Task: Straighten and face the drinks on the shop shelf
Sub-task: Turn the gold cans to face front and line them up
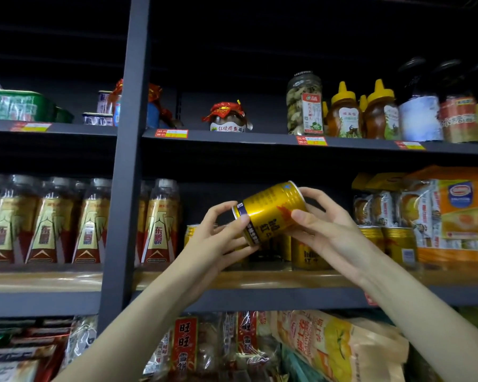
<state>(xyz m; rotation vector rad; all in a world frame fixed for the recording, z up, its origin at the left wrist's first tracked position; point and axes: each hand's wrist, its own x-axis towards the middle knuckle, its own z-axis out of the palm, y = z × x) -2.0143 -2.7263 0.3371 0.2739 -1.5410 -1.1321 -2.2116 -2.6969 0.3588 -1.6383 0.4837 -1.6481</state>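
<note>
- Both hands are up in front of the middle shelf (260, 279), holding one gold drink can (271, 213) in the air, clear of the shelf board.
- The held can is tipped right over, nearly on its side: one end points up and to the right, the other down and to the left, with red characters and a dark blue band showing on its wall.
- The left hand (218, 238) has the can's lower-left end, fingers curled round the rim and thumb pressed on the side, so it's clamped on the can.
- The right hand (323, 224) has the upper-right part, thumb across the front of the can and the fingers wrapped over the top edge behind it. Also clamped on.
- Directly below and behind the held can, more gold cans (309, 255) stand upright on the middle shelf, partly hidden by the hands. Some faces are turned differently, though it's hard to read them all.
- Left of the held can, past the dark upright post (127, 161), a row of clear bottles with red-and-gold labels (158, 230) stands upright.
- Right of the held can, orange packs of wrapped cakes (439, 213) sit just beside the standing cans.
- Above the held can, the next shelf up has a jar with a red cloth top (228, 117), a tall jar of pickles (304, 106) and yellow-capped honey bottles (345, 114).
- Below the held can, the lower shelf holds bagged snacks (329, 348).
</note>
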